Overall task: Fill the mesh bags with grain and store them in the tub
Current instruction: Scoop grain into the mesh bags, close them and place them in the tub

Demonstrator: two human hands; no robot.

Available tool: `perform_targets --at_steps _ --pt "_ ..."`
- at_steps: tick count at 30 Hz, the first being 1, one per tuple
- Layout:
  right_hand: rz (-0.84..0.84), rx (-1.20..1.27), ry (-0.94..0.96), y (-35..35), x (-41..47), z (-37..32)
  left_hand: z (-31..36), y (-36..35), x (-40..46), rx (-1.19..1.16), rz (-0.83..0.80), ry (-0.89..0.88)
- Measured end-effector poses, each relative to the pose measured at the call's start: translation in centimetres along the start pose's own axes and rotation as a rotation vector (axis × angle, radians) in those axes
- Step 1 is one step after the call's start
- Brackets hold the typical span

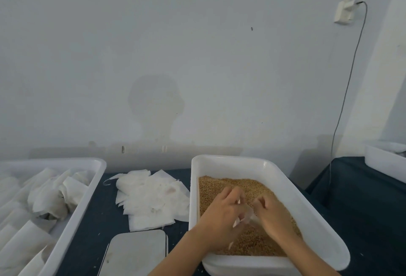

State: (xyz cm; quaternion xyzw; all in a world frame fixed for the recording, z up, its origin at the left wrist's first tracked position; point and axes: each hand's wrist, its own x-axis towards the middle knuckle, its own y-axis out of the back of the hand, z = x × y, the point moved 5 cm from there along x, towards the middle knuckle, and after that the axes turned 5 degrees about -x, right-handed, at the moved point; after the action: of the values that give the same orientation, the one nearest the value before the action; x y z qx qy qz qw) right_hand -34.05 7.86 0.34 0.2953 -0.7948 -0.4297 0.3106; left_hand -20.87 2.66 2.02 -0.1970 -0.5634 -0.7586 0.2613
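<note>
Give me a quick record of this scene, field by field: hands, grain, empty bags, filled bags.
hands: left hand and right hand hold a small translucent mesh bag between them
grain: golden-brown grain in white rectangular plastic tub
empty bags: flat white mesh bags pile on dark tabletop
filled bags: white bags in left white tub

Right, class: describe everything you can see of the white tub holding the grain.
The white tub is a rectangular, smooth plastic-looking tray with rounded corners and a broad flared rim. It sits flat on the dark blue table, right of a pile of empty mesh bags. Golden-brown grain covers its floor. The left hand and right hand work inside it, holding a mesh bag between them.
</note>
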Motion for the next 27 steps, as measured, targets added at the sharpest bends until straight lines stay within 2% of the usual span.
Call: perform_targets --at_steps 2,4,6,10,15,23,27 --pt "-0.066 -0.225 0.04 0.0 0.7 0.5 -0.3 0.0 0.4 0.018 -0.037 -0.02" --pt "-0.232 -0.282 0.068 -0.9 1.1 1.1 -1.1 -0.2 0.7 0.054 -0.044 0.037" --pt "-0.319 -0.306 0.095 -1.6 1.0 1.5 -2.0 -0.6 0.6 0.065 -0.055 0.112" --pt "-0.371 -0.311 0.1 -2.5 0.7 1.9 -2.7 -0.8 0.5 0.054 -0.068 0.225" --pt "-0.399 -0.434 0.134 -1.5 1.2 1.3 -2.9 -0.9 0.3 0.063 -0.123 0.337" --pt "-0.43 -0.766 0.204 6.2 2.9 0.8 -3.8 0.1 -0.1 0.142 0.089 0.433" --pt "-0.446 -0.733 0.244 4.9 2.6 0.1 -4.3 0.2 -0.2 0.139 0.099 0.497"
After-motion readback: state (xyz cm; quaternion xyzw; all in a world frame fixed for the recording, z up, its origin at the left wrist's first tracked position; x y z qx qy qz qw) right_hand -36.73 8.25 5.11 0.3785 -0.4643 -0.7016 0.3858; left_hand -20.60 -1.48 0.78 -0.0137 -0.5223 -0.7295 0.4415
